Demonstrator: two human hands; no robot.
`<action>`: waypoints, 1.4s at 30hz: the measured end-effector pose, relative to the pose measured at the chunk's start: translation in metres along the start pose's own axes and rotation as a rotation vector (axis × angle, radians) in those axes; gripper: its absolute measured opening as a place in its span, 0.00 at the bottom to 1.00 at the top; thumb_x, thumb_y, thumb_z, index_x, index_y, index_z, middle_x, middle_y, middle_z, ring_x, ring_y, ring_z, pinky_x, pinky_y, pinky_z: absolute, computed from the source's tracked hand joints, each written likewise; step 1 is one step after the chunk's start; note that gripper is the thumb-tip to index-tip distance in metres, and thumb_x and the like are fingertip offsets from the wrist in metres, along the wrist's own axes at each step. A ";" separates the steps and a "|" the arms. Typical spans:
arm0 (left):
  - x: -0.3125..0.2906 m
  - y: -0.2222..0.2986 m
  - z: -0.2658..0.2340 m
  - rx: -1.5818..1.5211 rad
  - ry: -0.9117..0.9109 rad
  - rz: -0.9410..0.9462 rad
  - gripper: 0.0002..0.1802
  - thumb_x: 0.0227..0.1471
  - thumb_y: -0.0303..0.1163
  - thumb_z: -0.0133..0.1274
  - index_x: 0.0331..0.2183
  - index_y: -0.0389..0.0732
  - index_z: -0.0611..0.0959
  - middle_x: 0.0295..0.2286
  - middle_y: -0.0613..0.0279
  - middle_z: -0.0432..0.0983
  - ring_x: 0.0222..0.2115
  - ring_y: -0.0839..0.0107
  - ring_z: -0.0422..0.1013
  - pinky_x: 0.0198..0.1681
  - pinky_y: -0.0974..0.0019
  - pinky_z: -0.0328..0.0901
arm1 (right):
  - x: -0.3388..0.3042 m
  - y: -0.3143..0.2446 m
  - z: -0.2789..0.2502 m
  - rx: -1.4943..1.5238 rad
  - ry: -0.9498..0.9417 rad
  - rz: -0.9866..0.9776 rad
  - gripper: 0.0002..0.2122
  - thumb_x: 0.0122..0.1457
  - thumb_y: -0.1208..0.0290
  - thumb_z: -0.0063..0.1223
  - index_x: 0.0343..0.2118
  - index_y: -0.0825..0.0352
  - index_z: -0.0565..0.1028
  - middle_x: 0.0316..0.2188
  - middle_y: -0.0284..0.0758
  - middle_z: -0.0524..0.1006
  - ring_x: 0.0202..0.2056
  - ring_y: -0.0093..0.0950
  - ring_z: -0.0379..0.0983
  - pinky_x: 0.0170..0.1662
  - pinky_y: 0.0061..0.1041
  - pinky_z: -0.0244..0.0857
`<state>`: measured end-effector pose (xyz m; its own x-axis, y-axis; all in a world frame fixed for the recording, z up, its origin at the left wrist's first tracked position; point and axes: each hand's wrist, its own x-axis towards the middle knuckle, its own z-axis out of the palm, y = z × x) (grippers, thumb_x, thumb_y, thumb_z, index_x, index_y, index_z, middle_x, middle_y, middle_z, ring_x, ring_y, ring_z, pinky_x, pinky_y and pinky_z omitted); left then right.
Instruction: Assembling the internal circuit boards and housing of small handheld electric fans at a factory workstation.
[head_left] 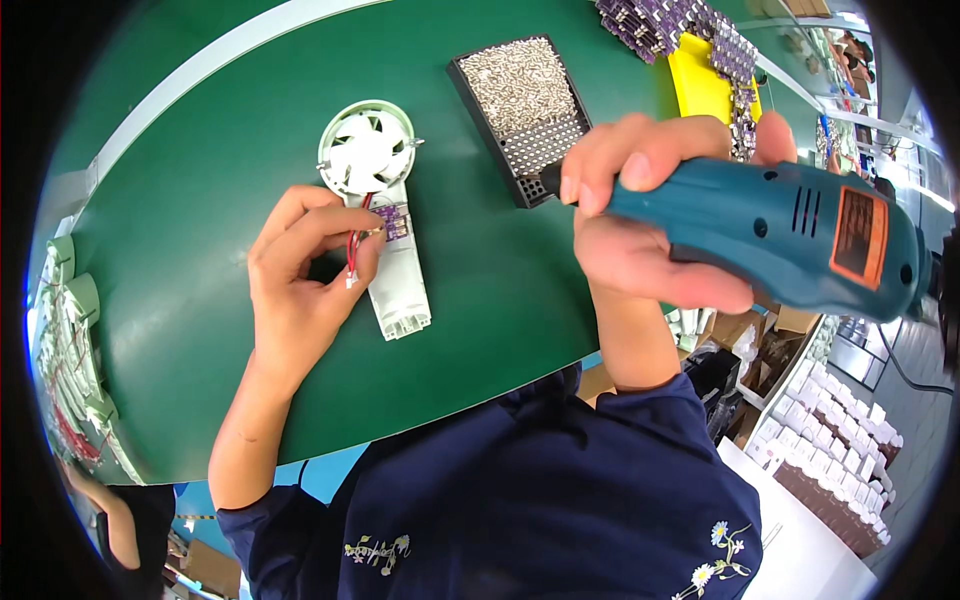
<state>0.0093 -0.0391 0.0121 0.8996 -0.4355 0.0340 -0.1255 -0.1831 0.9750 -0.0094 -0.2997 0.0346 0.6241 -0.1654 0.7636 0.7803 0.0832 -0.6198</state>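
Observation:
A pale green handheld fan housing (402, 300) lies on the green table with its round end away from me, white fan blades (364, 150) inside. On its handle sits a small purple circuit board (398, 222). The thumb and fingers of my left hand (298, 270) pinch the board's left edge. Red and black wires (353, 248) with a white plug hang by those fingertips. My right hand (630, 225) is wrapped round a teal electric screwdriver (760, 225). Its dark nose points left, over the right edge of a black screw tray (481, 130); the bit's tip cannot be made out.
Small silver screws (520, 85) heap the tray's far half. Beyond it, stacked purple circuit boards (650, 25) stand by a yellow bin (690, 75). More pale green housings (75, 350) line the left edge. A co-worker's arm (115, 520) shows at lower left. A cord (905, 375) hangs at right.

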 end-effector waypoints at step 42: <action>-0.001 -0.010 -0.002 -0.031 0.052 0.148 0.13 0.44 0.12 0.62 0.35 0.33 0.85 0.32 0.57 0.76 0.30 0.69 0.78 0.34 0.69 0.76 | -0.015 0.000 0.099 0.211 -0.134 0.002 0.46 0.58 0.32 0.46 0.73 0.47 0.42 0.39 0.37 0.69 0.24 0.32 0.67 0.22 0.30 0.63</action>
<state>0.0103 -0.0346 0.0024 0.8928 -0.4089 0.1888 -0.2465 -0.0929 0.9647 -0.0150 -0.2000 0.0409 0.6140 -0.0343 0.7886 0.7613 0.2895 -0.5802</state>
